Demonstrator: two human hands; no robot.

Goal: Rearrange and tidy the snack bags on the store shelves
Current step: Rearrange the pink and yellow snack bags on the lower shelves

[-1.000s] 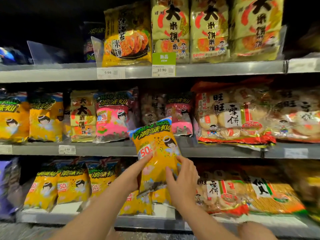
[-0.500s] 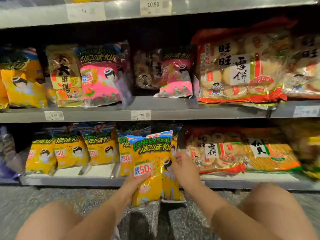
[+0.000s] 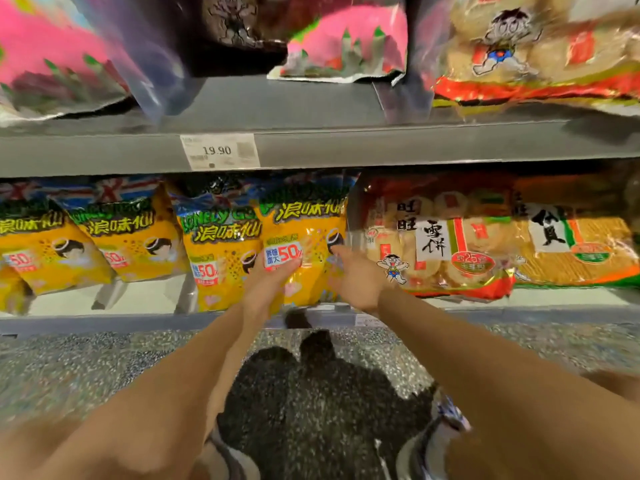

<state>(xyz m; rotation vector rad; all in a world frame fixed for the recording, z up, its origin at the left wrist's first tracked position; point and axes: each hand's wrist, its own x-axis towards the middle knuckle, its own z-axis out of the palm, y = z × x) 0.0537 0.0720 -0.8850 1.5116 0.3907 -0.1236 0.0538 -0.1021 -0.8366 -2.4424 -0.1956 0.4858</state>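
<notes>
A person's left hand (image 3: 273,285) grips a yellow snack bag (image 3: 308,237) upright on the bottom shelf (image 3: 104,322), while the right hand (image 3: 358,280) touches its edge with straight fingers. An uneven push could tip the bag forward.

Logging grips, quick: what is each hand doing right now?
Left hand: holding the yellow snack bag, thumb across its front.
Right hand: open, fingers touching the bag's right edge.

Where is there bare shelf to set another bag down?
Bottom shelf: white strip in front of the left yellow bags. Middle shelf: grey patch between the two pink bags. Crowded where left hand and right hand meet on the rightmost yellow bag, close beside the red cracker pack.
</notes>
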